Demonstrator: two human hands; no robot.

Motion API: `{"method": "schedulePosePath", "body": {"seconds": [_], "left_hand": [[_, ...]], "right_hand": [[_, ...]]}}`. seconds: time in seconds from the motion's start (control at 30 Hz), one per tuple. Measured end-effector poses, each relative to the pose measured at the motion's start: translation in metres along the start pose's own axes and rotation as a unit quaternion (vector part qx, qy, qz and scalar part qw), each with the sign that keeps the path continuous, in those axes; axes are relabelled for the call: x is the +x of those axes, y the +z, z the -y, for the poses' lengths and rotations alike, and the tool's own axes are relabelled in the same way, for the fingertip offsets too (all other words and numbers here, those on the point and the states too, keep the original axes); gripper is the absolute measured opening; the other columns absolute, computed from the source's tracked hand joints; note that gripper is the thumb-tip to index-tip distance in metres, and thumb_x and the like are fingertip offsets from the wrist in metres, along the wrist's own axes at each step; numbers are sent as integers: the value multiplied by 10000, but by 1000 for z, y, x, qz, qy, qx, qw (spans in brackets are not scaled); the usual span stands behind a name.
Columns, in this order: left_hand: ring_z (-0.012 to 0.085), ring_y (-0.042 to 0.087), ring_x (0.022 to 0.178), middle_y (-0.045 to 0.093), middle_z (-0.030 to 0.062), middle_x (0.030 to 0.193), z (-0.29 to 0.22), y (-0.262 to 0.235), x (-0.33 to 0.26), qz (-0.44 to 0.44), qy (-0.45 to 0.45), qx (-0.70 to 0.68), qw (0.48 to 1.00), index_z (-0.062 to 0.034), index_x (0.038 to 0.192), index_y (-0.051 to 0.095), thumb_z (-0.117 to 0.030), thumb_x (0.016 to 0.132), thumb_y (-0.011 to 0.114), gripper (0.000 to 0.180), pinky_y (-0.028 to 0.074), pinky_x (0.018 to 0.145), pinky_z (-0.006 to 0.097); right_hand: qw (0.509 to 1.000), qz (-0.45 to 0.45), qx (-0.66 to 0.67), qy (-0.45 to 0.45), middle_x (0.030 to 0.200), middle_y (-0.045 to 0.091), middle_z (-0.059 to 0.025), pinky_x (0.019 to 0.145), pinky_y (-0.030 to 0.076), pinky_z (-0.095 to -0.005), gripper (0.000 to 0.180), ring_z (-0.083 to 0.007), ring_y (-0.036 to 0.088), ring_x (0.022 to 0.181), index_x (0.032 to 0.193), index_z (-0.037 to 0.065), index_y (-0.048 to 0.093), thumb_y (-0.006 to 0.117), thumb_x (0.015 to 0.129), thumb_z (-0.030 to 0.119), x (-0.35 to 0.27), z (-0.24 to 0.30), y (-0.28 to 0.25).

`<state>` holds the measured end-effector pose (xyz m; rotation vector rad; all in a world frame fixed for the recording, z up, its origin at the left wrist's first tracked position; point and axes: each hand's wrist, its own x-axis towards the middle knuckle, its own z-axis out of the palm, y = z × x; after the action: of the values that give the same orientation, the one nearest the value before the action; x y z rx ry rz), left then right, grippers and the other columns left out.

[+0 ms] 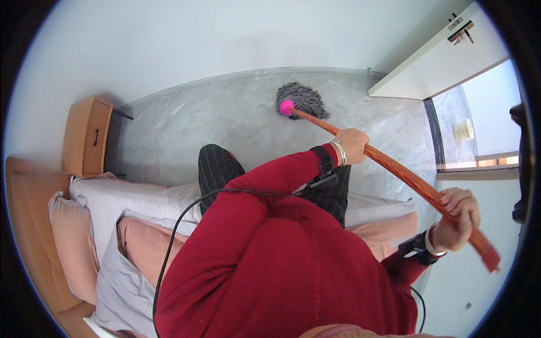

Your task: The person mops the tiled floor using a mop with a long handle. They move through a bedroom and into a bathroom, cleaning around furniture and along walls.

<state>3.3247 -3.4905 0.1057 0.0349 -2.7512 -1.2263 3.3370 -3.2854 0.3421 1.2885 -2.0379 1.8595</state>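
Left grip and right grip around reddish handle, shaggy grey mop head on floor

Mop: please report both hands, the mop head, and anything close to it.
Left hand gripping handle lower down, right hand near its top end. Grey mop head on floor. White door at right, apart from mop head.

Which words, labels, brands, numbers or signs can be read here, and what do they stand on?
None can be read.
Mop handle: no lettering visible.
Pale round object at right: too small to tell whether it is printed.
Dark wrist straps: too small to tell.
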Motion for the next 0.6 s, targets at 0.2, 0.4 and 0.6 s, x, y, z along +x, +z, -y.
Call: {"method": "schedulePosePath", "body": {"seconds": [0.2,0.4,0.6], "left_hand": [[376,626,700,634,156,686,30,-50,-62,-130,-78,15,988,-98,755,672,-243,681,656,163,496,656,485],[364,621,645,627,143,666,133,-97,-133,-286,-159,121,937,-91,704,649,-253,706,650,162,496,593,460],[401,602,725,618,171,716,234,-119,-215,-256,-174,126,942,-74,730,583,-301,707,705,259,468,624,500]], "right_hand": [[985,122,125,2,670,440,-25,626,406,-294,235,-148,455,596,704,127,420,438,880,282,72,-18,35],[928,102,344,103,612,452,-25,640,503,-397,321,-180,537,600,687,101,467,467,965,261,80,-89,183],[864,92,407,280,709,570,-78,793,495,-356,186,-201,606,748,716,34,500,491,898,69,-19,-156,345]]}}
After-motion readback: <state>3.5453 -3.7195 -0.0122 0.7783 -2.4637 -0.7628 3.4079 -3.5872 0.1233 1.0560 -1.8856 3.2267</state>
